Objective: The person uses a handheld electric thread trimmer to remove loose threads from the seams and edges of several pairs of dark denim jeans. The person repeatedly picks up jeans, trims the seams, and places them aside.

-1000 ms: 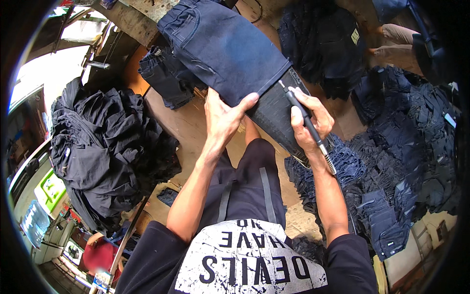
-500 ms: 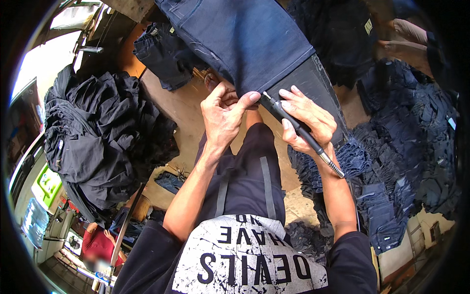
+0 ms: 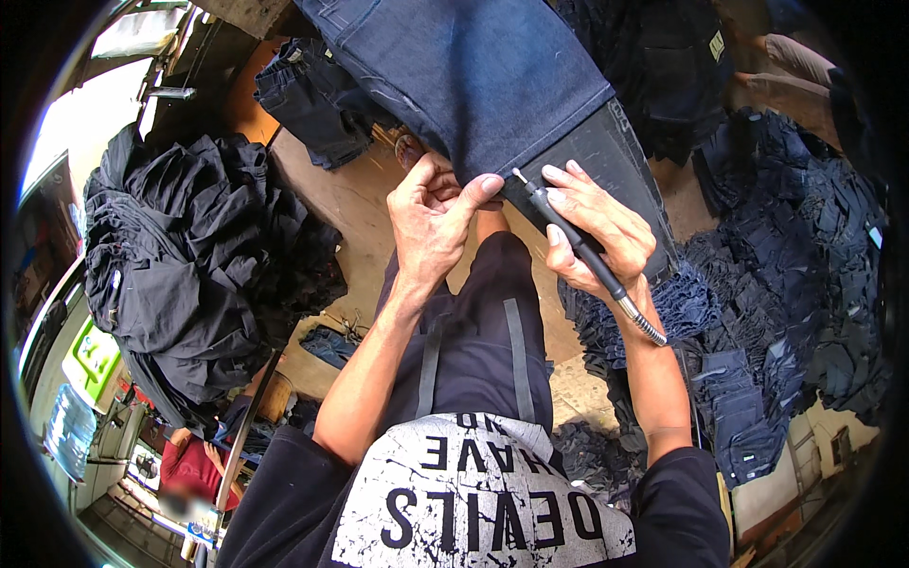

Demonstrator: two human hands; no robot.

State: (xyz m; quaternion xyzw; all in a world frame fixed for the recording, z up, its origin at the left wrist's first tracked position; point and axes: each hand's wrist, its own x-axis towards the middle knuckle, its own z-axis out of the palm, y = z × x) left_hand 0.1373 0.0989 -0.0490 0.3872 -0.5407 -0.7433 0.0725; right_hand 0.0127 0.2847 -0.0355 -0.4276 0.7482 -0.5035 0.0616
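A blue denim garment leg [image 3: 502, 71] is stretched over a flat black board [image 3: 592, 161], which sticks out past the hem. My left hand [image 3: 434, 213] is closed at the hem's near left corner, thumb on top and fingers curled under, pinching the denim edge. In my right hand [image 3: 606, 227] lies a black pen-shaped rotary handpiece [image 3: 573, 232], with a thin metal tip at its far end and a spring sleeve at its rear. That tip is beside the hem, just right of my left thumb; whether it touches the cloth I cannot tell.
A big heap of black garments [image 3: 199, 275] rises on the left. Stacks of dark denim [image 3: 757, 293] fill the right side, and more dark clothes [image 3: 317, 99] lie at the far left. A person in red [image 3: 194, 469] is at the lower left; another person's arm [image 3: 791, 90] shows far right.
The handpiece's tip has shifted slightly away from me and to the right, along the hem. My left hand keeps its pinch in nearly the same place.
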